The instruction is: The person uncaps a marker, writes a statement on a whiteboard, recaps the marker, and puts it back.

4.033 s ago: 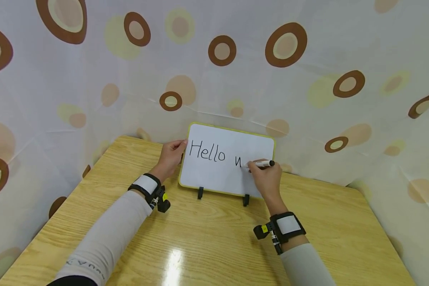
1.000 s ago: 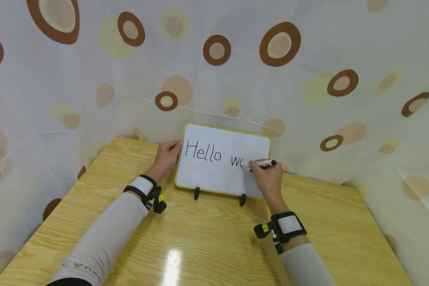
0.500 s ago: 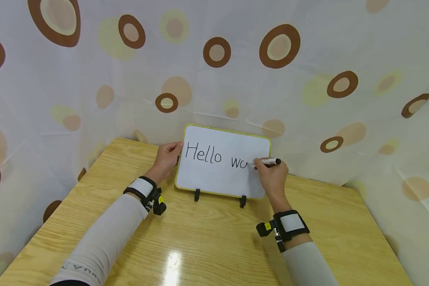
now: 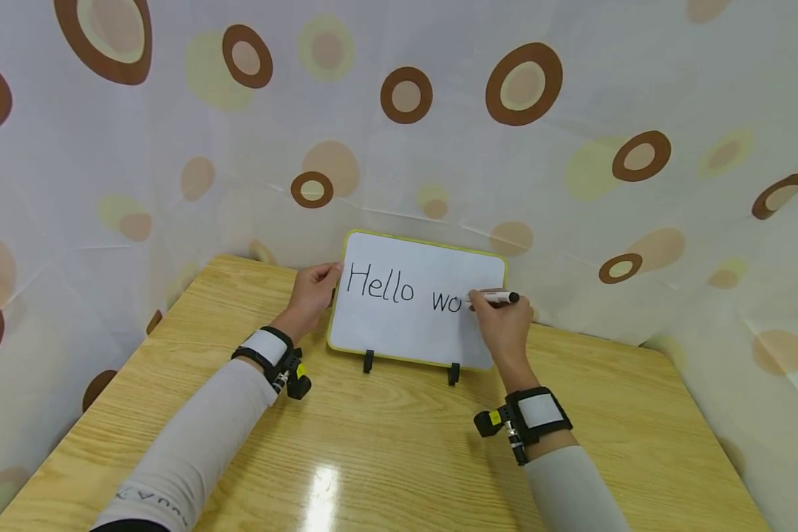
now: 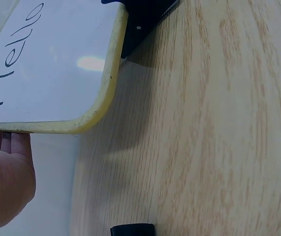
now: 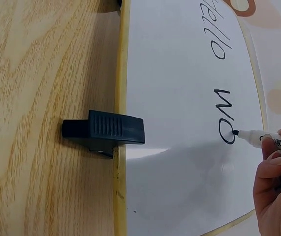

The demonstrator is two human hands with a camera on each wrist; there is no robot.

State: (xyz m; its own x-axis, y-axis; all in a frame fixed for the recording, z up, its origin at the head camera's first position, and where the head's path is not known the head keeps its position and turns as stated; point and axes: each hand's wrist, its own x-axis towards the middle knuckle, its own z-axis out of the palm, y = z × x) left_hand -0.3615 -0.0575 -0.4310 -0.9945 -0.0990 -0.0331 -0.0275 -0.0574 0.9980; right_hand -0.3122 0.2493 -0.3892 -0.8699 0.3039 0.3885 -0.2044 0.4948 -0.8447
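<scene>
A small whiteboard (image 4: 399, 325) with a yellow frame leans back on a black stand, bearing "Hello wo" in black ink. My left hand (image 4: 311, 295) holds its left edge, thumb at the front and fingers going behind the frame, as the left wrist view shows of the hand (image 5: 7, 182). A white whiteboard marker (image 4: 499, 297) with a black end is pinched between the thumb and fingers of my right hand (image 4: 507, 329). In the right wrist view the marker's black tip (image 6: 235, 132) is at the right side of the letter "o".
Two black stand feet (image 4: 369, 360) hook the board's lower edge on the wooden table (image 4: 386, 436). A curtain (image 4: 439, 162) with brown and beige circles hangs right behind and on both sides. Both wrists wear straps with small cameras (image 4: 299, 383).
The written "w" has been finished and an "o" added after it, now a closed loop. My right hand has shifted slightly along the line with the marker; the left hand keeps its hold.
</scene>
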